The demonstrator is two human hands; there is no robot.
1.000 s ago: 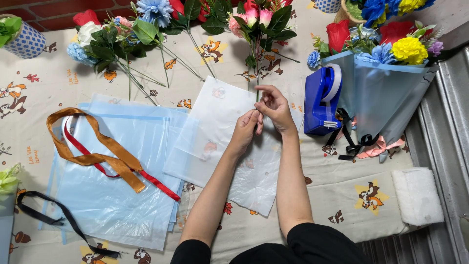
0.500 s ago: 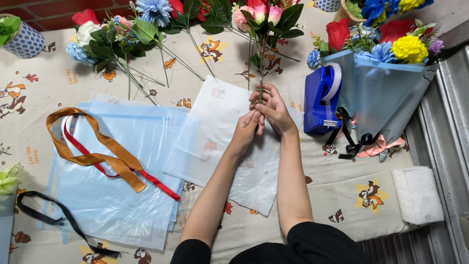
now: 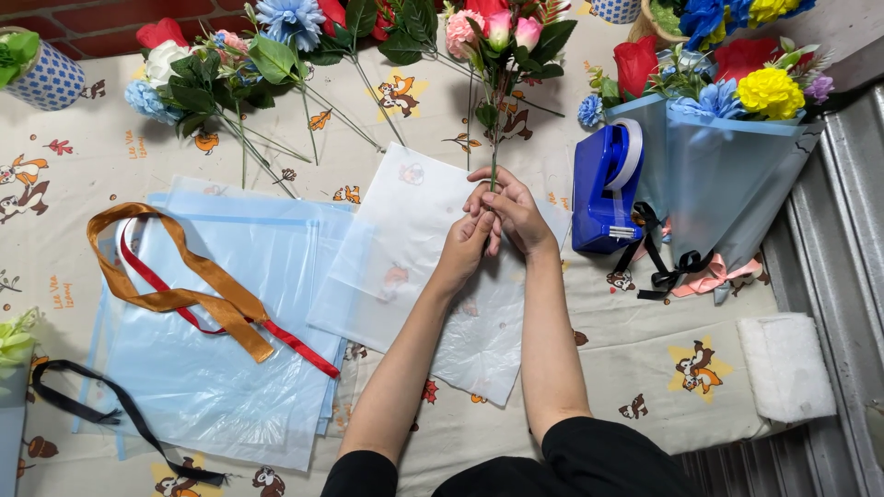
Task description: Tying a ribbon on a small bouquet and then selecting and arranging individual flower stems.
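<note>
Pinching one thin green flower stem, both hands meet over the translucent white wrapping sheet: left hand closed on the stem's lower end, right hand wrapped just above it. The stem's long axis runs straight away from the grip up to the pink blooms. Blue tape dispenser sits just right of the right hand; loose cut flowers lie far left, well apart.

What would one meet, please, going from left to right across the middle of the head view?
Orange ribbon → blue wrapping sheets → left hand → right hand → blue tape dispenser → blue-wrapped bouquet.
</note>
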